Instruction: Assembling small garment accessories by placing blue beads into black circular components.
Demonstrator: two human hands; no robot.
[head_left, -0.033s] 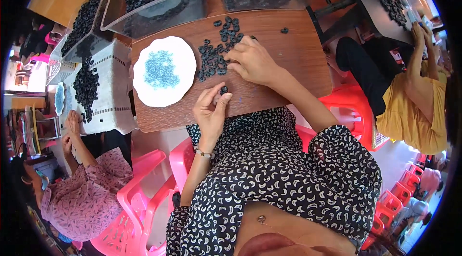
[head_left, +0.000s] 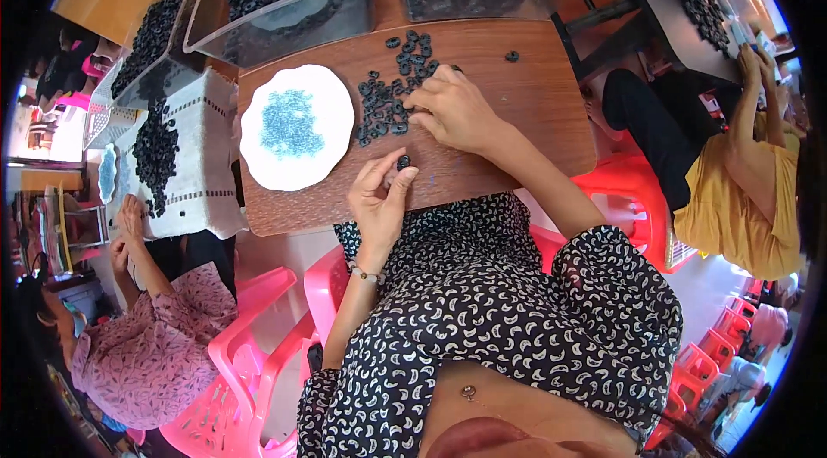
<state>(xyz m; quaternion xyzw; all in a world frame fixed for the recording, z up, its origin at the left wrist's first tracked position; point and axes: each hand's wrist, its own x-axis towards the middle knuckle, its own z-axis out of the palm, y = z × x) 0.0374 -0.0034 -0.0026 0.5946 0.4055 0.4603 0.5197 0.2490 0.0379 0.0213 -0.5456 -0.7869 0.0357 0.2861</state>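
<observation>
Hardly anything has moved since the earlier frame. At centre, the left hand (head_left: 377,193), nearly closed, pinches a small black ring (head_left: 403,162); the right hand (head_left: 455,113), half curled, touches black pieces (head_left: 379,105) on the table (head_left: 525,105), upper centre, any grip there hidden.

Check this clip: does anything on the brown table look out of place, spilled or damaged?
One small black piece looks stray: it lies alone toward the far right of the brown table, apart from the pile by the right hand. The white plate looks whole, and nothing else stands out.
</observation>
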